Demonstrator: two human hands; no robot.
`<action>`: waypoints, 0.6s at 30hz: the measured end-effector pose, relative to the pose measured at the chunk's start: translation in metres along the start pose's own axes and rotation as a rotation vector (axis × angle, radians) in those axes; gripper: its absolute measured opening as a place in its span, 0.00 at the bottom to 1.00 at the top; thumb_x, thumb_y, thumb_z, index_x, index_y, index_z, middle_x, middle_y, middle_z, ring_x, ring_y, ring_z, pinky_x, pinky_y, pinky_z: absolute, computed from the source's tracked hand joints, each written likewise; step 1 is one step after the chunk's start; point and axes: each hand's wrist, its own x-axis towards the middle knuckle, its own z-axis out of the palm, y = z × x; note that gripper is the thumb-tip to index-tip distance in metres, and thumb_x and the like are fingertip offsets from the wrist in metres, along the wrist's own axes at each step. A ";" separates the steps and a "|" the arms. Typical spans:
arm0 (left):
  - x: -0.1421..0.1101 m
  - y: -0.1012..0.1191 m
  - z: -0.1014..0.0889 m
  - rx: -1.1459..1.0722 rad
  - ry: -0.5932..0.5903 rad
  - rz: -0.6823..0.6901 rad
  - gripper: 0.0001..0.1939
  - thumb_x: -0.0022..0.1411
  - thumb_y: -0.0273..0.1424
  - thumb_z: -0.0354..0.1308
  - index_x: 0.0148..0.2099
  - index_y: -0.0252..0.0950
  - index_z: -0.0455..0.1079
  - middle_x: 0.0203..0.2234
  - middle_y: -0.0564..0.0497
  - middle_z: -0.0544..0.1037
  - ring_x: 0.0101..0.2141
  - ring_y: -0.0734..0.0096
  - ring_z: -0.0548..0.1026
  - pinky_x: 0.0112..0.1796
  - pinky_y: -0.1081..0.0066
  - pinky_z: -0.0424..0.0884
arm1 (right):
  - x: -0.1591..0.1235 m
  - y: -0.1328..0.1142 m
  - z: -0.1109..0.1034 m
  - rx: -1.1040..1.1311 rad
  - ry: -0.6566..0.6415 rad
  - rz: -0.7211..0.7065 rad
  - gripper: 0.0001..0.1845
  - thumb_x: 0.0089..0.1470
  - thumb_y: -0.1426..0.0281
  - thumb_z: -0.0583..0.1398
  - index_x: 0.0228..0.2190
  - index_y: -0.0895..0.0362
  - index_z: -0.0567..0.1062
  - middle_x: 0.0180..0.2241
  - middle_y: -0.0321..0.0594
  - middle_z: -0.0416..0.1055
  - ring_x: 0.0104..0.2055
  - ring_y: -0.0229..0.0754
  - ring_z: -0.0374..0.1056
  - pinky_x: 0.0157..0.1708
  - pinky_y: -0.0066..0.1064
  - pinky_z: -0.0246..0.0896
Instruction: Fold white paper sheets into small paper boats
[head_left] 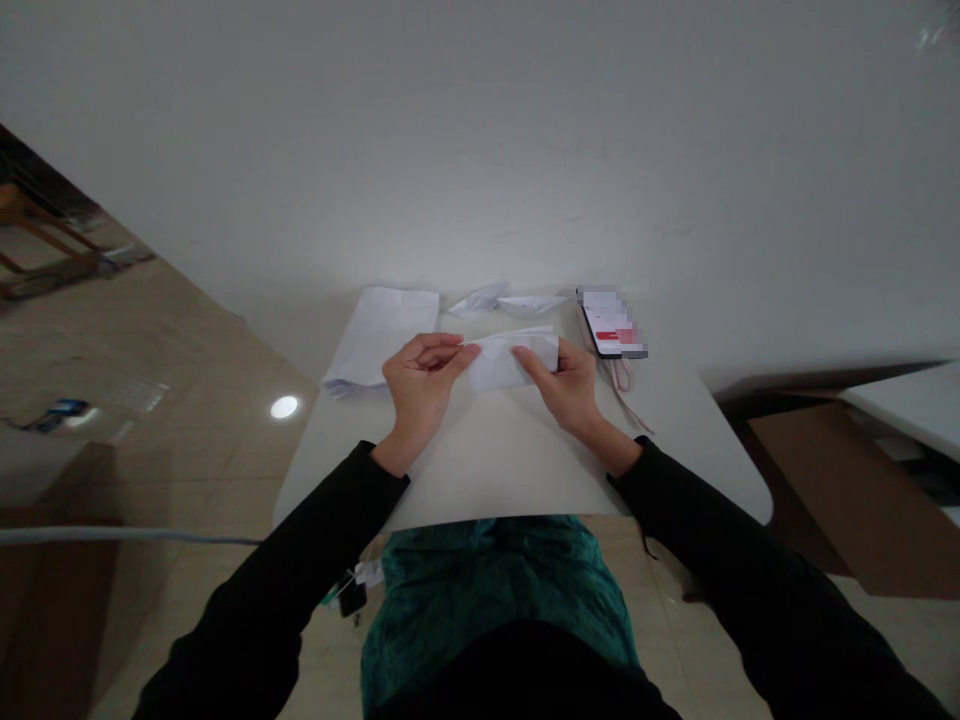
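A small folded white paper [504,362] lies on the white table [487,460], held between both hands. My left hand [420,385] pinches its left edge with curled fingers. My right hand [566,385] grips its right end, thumb laid across the top of the sheet. Both wrists rest low over the tabletop, in black sleeves.
A stack of white sheets [382,335] lies at the table's back left. Two folded paper shapes [510,302] sit at the back edge. A phone [611,325] with a lit screen and a pink strap [626,390] lies at the right. A white wall stands behind; tiled floor to the left.
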 end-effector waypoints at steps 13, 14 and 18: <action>-0.001 0.001 -0.001 0.051 -0.002 0.050 0.11 0.46 0.34 0.73 0.31 0.35 0.78 0.25 0.51 0.81 0.24 0.73 0.78 0.29 0.74 0.76 | -0.001 0.001 0.000 0.004 0.002 0.028 0.17 0.52 0.55 0.64 0.28 0.57 0.77 0.24 0.35 0.70 0.25 0.37 0.62 0.24 0.28 0.58; -0.001 0.001 -0.001 0.055 -0.003 0.056 0.11 0.46 0.34 0.73 0.31 0.35 0.78 0.25 0.51 0.81 0.24 0.74 0.78 0.29 0.74 0.76 | -0.001 0.001 0.000 0.007 0.002 0.029 0.17 0.52 0.55 0.64 0.28 0.57 0.77 0.25 0.35 0.70 0.26 0.37 0.63 0.24 0.29 0.59; 0.000 0.001 -0.002 0.079 -0.004 0.078 0.10 0.47 0.34 0.72 0.30 0.35 0.78 0.25 0.51 0.81 0.24 0.74 0.78 0.29 0.74 0.76 | -0.003 0.003 0.004 0.072 0.038 0.024 0.19 0.52 0.56 0.65 0.41 0.53 0.74 0.29 0.36 0.72 0.29 0.40 0.67 0.26 0.30 0.63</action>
